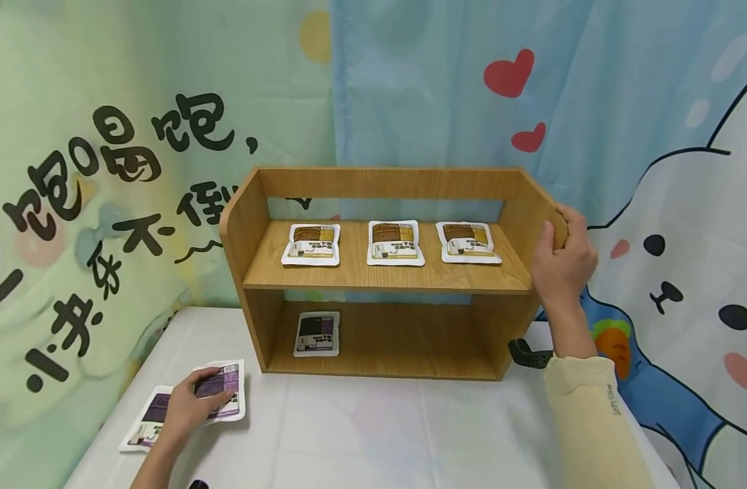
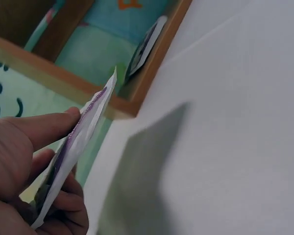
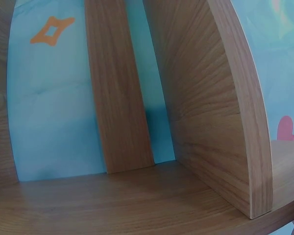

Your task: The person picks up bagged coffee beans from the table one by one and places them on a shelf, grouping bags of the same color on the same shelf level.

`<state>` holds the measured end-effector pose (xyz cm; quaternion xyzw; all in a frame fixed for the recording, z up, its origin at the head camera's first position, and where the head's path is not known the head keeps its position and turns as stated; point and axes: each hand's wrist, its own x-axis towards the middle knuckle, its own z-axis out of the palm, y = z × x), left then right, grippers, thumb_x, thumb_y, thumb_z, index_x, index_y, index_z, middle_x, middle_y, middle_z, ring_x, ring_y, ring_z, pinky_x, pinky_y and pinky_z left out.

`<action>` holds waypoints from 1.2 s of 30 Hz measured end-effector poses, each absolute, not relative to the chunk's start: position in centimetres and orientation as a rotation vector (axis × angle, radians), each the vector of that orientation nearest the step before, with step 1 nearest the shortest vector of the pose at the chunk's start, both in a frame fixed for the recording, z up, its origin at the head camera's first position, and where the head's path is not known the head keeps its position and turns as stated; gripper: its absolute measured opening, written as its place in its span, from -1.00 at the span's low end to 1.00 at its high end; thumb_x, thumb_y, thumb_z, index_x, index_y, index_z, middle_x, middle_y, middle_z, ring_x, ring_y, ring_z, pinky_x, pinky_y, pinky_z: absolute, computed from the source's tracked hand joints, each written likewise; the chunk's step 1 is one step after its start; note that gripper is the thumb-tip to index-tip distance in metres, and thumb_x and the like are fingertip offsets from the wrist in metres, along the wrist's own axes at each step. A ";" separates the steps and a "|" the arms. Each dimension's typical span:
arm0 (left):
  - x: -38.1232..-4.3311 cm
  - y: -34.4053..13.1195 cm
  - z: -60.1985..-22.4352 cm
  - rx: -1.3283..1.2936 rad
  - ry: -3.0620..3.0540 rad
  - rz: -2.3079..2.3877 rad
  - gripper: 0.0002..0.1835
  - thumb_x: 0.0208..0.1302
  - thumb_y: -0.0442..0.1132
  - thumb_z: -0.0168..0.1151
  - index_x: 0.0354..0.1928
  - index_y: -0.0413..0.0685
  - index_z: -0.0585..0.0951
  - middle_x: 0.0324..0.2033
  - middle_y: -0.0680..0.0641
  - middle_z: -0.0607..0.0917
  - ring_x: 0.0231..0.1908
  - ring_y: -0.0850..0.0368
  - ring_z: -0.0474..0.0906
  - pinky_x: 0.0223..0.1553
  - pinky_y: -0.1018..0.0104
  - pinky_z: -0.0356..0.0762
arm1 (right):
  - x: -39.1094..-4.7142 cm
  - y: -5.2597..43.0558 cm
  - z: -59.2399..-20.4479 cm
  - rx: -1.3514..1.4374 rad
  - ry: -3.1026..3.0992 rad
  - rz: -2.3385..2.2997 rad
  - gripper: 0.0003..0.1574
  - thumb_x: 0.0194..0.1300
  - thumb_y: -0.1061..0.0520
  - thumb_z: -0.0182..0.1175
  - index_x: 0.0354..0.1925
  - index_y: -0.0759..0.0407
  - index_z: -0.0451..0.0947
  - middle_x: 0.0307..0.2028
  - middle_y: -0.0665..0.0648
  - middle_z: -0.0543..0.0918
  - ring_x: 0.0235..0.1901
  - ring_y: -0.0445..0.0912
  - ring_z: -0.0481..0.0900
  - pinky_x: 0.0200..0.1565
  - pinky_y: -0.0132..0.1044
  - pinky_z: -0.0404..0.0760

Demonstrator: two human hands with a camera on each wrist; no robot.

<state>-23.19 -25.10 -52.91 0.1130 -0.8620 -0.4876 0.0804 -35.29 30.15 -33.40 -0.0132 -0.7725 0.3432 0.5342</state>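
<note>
My left hand (image 1: 189,407) pinches a flat white pouch with a purple label (image 1: 238,390), thumb on one face and fingers behind it. In the left wrist view, this pouch (image 2: 88,125) tilts on edge and casts a shadow on the table. A second purple-labelled pouch (image 1: 144,428) lies beneath and left of that hand. My right hand (image 1: 566,261) grips the right side panel of a two-tier wooden shelf (image 1: 392,333). Only a sliver of the right hand shows in the right wrist view, at the lower right corner.
Three brown-labelled pouches, left (image 1: 312,251), middle (image 1: 395,248) and right (image 1: 470,248), lie in a row on the upper tier. One dark-labelled pouch (image 1: 317,336) leans at the left of the lower tier. A white cloth (image 1: 361,428) covers the table; printed curtains (image 1: 410,81) hang behind.
</note>
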 end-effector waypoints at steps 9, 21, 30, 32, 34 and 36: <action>-21.8 -21.4 -55.0 0.203 -2.514 -1.426 -0.43 -0.13 -0.33 0.57 0.01 -0.30 0.61 0.02 -0.38 0.60 0.06 -0.25 0.48 0.12 -0.05 0.31 | -35.0 30.6 -33.5 -0.047 -1.839 0.819 -0.58 0.46 -0.05 0.02 0.19 0.04 0.48 0.01 0.14 0.67 -0.08 0.08 0.66 -0.12 0.01 0.60; -24.3 -14.0 -56.1 0.059 -2.507 -1.592 -0.43 -0.12 -0.27 0.58 0.02 -0.13 0.62 0.05 -0.24 0.60 0.07 -0.15 0.47 0.12 -0.08 0.31 | -35.2 30.3 -33.6 -0.034 -1.833 0.823 -0.58 0.47 -0.03 0.02 0.20 0.06 0.48 0.02 0.17 0.65 -0.07 0.09 0.65 -0.10 0.04 0.59; -26.6 -8.6 -55.7 -0.140 -2.467 -1.669 -0.44 -0.09 -0.22 0.58 0.03 -0.08 0.61 0.04 -0.18 0.61 0.04 -0.11 0.49 0.09 -0.05 0.36 | -35.3 29.9 -33.4 -0.046 -1.843 0.822 -0.58 0.48 -0.03 0.01 0.19 0.08 0.48 0.01 0.18 0.66 -0.10 0.08 0.66 -0.12 0.01 0.60; -27.3 -7.7 -55.8 -0.157 -2.463 -1.691 -0.44 -0.07 -0.22 0.57 0.04 -0.08 0.61 0.06 -0.18 0.60 0.06 -0.12 0.48 0.10 -0.07 0.36 | -35.3 29.9 -33.3 -0.047 -1.849 0.818 -0.58 0.48 -0.03 0.00 0.20 0.07 0.48 0.01 0.19 0.65 -0.10 0.09 0.66 -0.13 0.01 0.60; -27.9 -6.7 -55.9 -0.172 -2.453 -1.709 -0.45 -0.07 -0.22 0.57 0.04 -0.10 0.61 0.06 -0.19 0.59 0.08 -0.14 0.47 0.11 -0.09 0.35 | -35.3 30.0 -33.3 -0.048 -1.851 0.817 -0.58 0.48 -0.03 0.01 0.20 0.07 0.48 0.01 0.19 0.65 -0.10 0.09 0.66 -0.13 0.01 0.60; -28.6 -5.7 -55.9 -0.178 -2.439 -1.734 -0.45 -0.06 -0.23 0.57 0.04 -0.11 0.61 0.06 -0.20 0.59 0.09 -0.16 0.47 0.12 -0.09 0.35 | -35.2 30.0 -33.3 -0.046 -1.854 0.822 -0.57 0.48 -0.04 0.00 0.20 0.07 0.47 0.02 0.18 0.65 -0.08 0.09 0.65 -0.12 0.02 0.60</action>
